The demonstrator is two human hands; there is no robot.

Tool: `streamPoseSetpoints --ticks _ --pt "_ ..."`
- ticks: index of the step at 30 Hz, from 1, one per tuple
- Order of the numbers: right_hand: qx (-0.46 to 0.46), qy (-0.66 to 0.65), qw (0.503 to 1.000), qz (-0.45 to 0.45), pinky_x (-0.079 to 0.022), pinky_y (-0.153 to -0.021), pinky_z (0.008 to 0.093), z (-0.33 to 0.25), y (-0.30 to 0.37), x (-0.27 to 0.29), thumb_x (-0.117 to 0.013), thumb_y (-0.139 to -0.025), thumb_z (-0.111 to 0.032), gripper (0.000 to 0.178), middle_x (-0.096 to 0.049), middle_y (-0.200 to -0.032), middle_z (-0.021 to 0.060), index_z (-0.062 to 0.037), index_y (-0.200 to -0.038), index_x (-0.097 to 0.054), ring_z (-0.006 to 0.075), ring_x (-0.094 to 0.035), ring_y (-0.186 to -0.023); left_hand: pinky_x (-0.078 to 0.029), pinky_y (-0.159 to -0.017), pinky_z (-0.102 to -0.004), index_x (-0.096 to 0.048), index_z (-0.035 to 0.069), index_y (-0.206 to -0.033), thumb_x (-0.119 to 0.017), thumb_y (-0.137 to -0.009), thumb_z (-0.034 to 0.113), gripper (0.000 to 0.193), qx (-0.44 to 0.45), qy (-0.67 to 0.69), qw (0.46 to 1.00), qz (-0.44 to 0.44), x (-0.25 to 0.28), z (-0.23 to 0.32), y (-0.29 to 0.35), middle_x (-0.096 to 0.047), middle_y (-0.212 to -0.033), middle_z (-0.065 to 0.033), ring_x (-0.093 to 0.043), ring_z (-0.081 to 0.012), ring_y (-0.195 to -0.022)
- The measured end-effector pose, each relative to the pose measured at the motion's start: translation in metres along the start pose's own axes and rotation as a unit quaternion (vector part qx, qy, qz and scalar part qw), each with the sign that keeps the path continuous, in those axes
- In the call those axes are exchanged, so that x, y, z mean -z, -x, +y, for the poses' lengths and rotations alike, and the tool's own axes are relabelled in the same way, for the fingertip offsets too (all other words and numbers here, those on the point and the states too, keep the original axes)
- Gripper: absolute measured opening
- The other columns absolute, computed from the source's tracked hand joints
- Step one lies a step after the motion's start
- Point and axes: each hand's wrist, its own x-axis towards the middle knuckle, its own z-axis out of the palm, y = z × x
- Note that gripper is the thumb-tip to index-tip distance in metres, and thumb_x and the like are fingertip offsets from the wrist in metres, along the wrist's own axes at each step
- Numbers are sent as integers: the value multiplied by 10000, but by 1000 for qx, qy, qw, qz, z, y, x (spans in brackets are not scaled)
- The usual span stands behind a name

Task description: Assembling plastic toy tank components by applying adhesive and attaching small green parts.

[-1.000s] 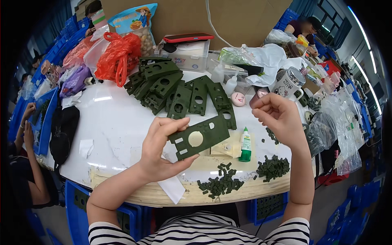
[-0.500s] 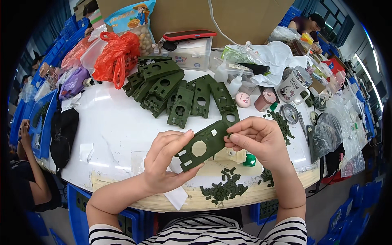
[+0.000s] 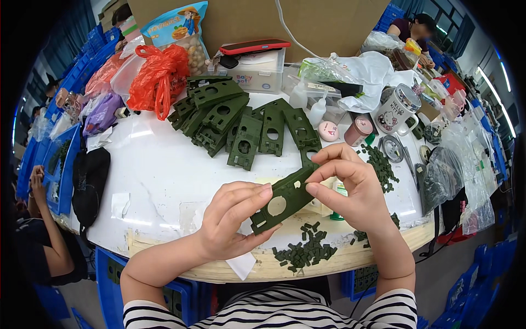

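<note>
My left hand (image 3: 233, 219) grips a dark green plastic tank hull part (image 3: 293, 202) by its near left end, thumb on one edge and fingers on the other. The part is tilted over the table, with a large round hole and smaller cutouts. At its far right end, my right hand (image 3: 350, 189) has thumb and fingertips closed on the edge; any small piece between them is hidden. Below lies a heap of small dark green blocks (image 3: 306, 247). Behind the hands, similar hull parts (image 3: 245, 143) are piled up. A pale block-like object (image 3: 318, 208) sits partly hidden behind the held part.
More small blocks (image 3: 382, 164) lie at the right, near tweezers (image 3: 408, 164), a white mug (image 3: 395, 112) and a pink tin (image 3: 359, 130). Red plastic bags (image 3: 159, 82) and a clear box (image 3: 255, 71) stand at the back. A black pouch (image 3: 87, 183) lies left. Other people sit nearby.
Both hands and the hull part have shifted slightly right, and the part is tipped more steeply. The small green block seen between my right fingertips no longer shows; those fingers now meet the part's end.
</note>
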Motion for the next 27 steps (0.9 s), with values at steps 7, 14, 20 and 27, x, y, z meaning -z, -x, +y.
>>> streamPoseSetpoints --ticks 7,14,20,27 --pt "28 -25 999 32 -461 -895 306 1 2 -4 -730 -791 -58 93 -625 -1030 116 -12 -846 -670 196 -616 -973 -525 -784 -353 -497 -38 -1299 -867 -642 27 757 4 14 1000 -1 0 2 0 -623 -1164 -170 -618 -286 -980" --pt "18 -137 984 116 -546 -729 236 -17 7 -4 -628 -872 54 47 -694 -900 57 21 -900 -647 106 -669 -770 -521 -797 -344 -480 -26 -1322 -868 -630 17 794 27 25 999 8 2 -3 2 -622 -1194 -177 -609 -285 -1007" --pt "16 -60 997 54 -554 -707 245 -17 6 -4 -681 -857 42 219 -723 -937 101 14 -1072 -717 121 -690 -795 -523 -799 -365 -539 -55 -1270 -872 -633 34 724 29 36 998 38 0 -1 2 -640 -1149 -182 -626 -298 -966" --pt "75 16 997 21 -548 -672 232 -16 4 0 -716 -834 20 177 -726 -865 98 -6 -1006 -744 117 -683 -735 -525 -777 -348 -466 -1 -1333 -879 -625 30 821 10 15 1000 1 3 1 3 -612 -1180 -168 -603 -282 -1006"
